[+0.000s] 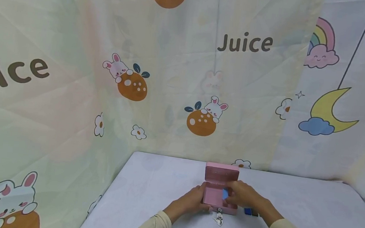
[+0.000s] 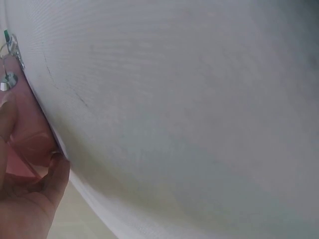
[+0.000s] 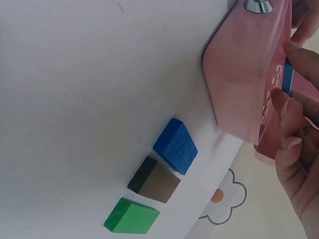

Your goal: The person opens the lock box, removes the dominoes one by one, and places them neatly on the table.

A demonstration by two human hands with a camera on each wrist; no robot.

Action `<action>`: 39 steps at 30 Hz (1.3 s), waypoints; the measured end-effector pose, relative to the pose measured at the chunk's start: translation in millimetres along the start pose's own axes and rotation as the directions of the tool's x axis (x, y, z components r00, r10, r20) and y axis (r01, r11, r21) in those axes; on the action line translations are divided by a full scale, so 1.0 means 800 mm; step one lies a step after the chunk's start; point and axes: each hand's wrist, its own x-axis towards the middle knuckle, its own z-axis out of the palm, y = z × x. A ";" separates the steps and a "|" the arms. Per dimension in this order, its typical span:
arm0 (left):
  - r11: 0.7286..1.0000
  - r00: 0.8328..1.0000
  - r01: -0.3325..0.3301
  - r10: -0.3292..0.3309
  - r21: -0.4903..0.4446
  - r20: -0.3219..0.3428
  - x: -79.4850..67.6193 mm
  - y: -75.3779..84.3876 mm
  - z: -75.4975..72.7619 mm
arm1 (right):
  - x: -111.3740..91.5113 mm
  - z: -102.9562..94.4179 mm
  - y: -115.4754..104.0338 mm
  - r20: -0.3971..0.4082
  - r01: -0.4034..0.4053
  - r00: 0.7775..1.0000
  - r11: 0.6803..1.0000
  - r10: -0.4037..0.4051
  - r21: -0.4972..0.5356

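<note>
A pink metal cash box (image 1: pixel 212 197) stands on the table with its lid (image 1: pixel 222 174) raised. From the front lock hang small keys (image 1: pixel 219 219). My left hand (image 1: pixel 193 198) grips the box's left side, its thumb at the front; the left wrist view shows fingers (image 2: pixel 59 174) against the pink wall. My right hand (image 1: pixel 244 195) reaches into the right part of the box. Between thumb and fingers it pinches a blue block (image 3: pixel 287 77), partly hidden by the fingers and the box wall.
To the right of the box lie a second, darker blue block (image 3: pixel 177 148), a brown block (image 3: pixel 160 185) and a green block (image 3: pixel 133 217), in a row. A white cloth covers the table (image 1: pixel 162 175). Printed curtains (image 1: pixel 173 72) hang behind and at the sides.
</note>
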 end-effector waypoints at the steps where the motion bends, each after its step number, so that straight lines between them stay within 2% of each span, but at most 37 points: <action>1: 1.000 1.000 -0.004 0.004 -0.002 -0.002 0.000 0.000 0.000 | -0.001 -0.001 0.000 -0.001 0.000 1.000 1.000 0.000 0.002; 11: 1.000 1.000 -0.021 0.021 0.023 -0.012 0.003 -0.002 0.003 | -0.009 -0.007 0.002 0.019 -0.020 1.000 1.000 0.020 0.009; 19: 0.999 1.000 -0.026 0.026 0.024 -0.014 0.000 0.000 0.001 | -0.014 -0.013 0.004 0.037 0.011 0.999 1.000 -0.011 0.012; 26: 1.000 1.000 -0.027 0.027 0.016 -0.015 -0.002 0.001 0.000 | -0.016 -0.016 0.010 0.049 -0.010 0.999 0.999 0.009 0.036; 39: 1.000 1.000 0.000 0.000 0.013 -0.021 -0.003 0.001 0.001 | -0.019 -0.021 0.028 0.028 -0.006 1.000 1.000 0.006 0.001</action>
